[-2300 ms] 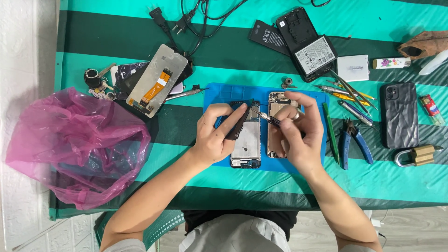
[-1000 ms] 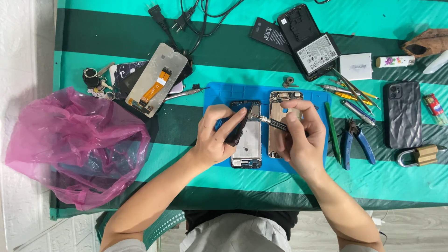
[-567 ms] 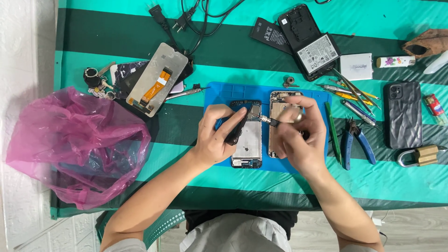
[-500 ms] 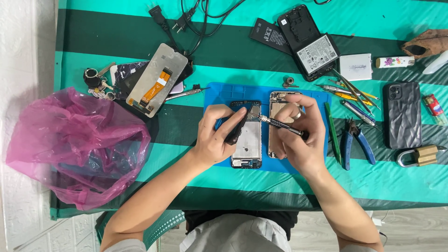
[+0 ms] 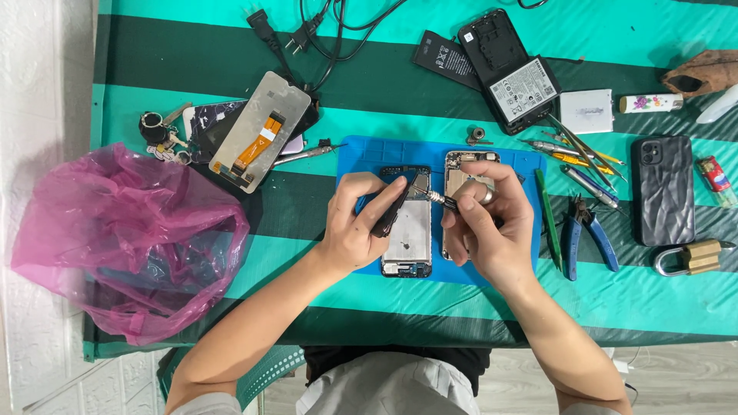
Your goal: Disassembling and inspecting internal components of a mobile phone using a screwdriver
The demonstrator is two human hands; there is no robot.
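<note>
A: Where's the work at rn?

B: On the opened phone [image 5: 406, 230], middle of the blue mat [image 5: 361, 154]. Left hand [image 5: 355, 230] is curled shut around a black tool [image 5: 393, 206], pinning the phone's top-left edge. Right hand [image 5: 484, 227], just right of the phone, is closed on a small screwdriver [image 5: 435, 198], tip at the phone's upper right corner.

A: Step?

B: Looks like working a screw or small part near the top, imo. Can't tell which way it's turning.

A: What does the next move need?

B: Steady tip, left hand bracing, light pressure.

A: Other stuff?

B: Second phone frame [image 5: 460, 173] right of the phone, partly under the right hand. Blue pliers [image 5: 588, 238] further right, pink bag [image 5: 115, 238] far left on the tabletop [image 5: 676, 307].
</note>
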